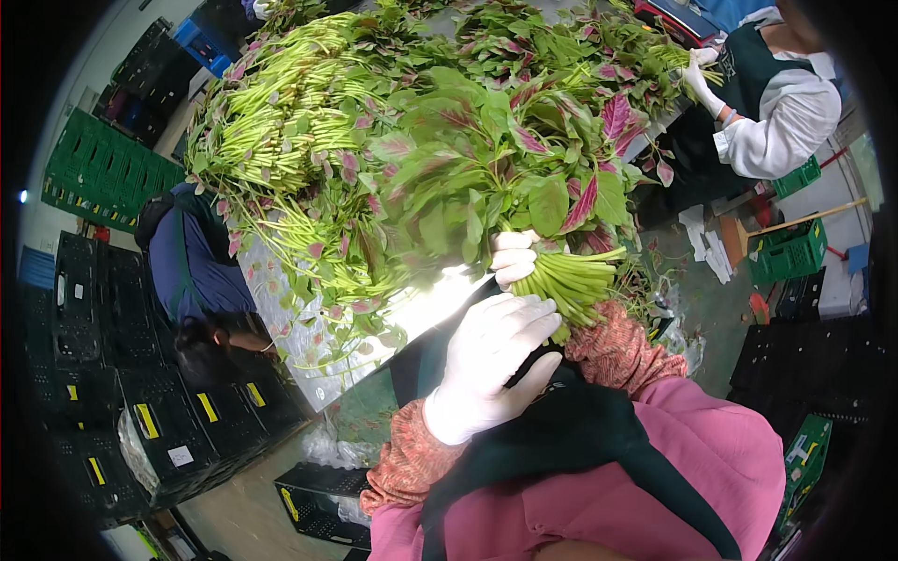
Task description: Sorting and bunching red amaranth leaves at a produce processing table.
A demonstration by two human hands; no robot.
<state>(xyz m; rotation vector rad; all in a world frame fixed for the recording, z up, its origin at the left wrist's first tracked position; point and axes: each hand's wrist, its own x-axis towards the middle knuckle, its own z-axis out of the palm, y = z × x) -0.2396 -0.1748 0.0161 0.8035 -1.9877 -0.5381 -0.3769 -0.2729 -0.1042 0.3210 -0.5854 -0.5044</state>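
A bunch of red-and-green amaranth (pixel 519 161) is gripped in my right hand (pixel 513 259), which wears a white glove. Its leaves point away from me over the table, and its cut stem ends (pixel 572 284) point back towards my body. My left hand (pixel 494 354), also gloved, is just below the stems with its thumb apart from the fingers. Nothing shows in its grasp; whether its fingertips touch the stems, I cannot tell. Beyond and to the left lies a big heap of amaranth with pale green stems (pixel 295 105) on the metal table (pixel 319 379).
At the right, a person in a white-sleeved top (pixel 772 126) holds stems in gloved hands. Another person in blue (pixel 200 259) bends at the left beside stacked black crates (pixel 168 428). Green crates (pixel 105 168) stand behind. A broom (pixel 736 238) and leaf scraps are on the right.
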